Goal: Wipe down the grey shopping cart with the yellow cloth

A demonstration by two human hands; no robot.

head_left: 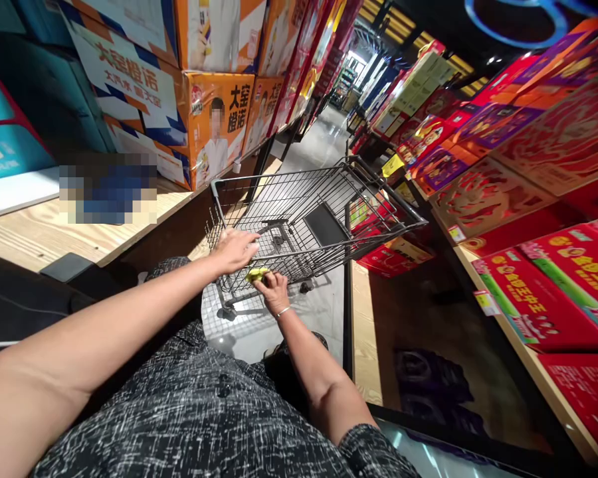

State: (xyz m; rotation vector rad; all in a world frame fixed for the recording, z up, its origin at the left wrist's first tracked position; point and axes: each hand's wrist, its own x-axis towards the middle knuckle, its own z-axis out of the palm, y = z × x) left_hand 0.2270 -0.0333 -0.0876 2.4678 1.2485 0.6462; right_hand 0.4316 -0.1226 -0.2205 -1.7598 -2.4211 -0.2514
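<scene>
In front of my body stands a metal wire shopping cart (289, 249), tilted in the view, with no goods visible in its basket. My left hand (235, 251) is at the cart's near left side, its fingers stretched out over the wire edge. Lower and to the right, my right hand (274, 292) has its fingers closed on a small yellow-green cloth (256, 273). The cloth lies against the cart's near wires, and part of it is hidden by the fingers.
Orange and white drink cartons (219, 126) are stacked on a wooden shelf (169, 206) to the left. Red gift boxes (523, 292) line the right-hand display. Beyond the cart, a shiny-floored aisle (313, 143) runs between the shelves.
</scene>
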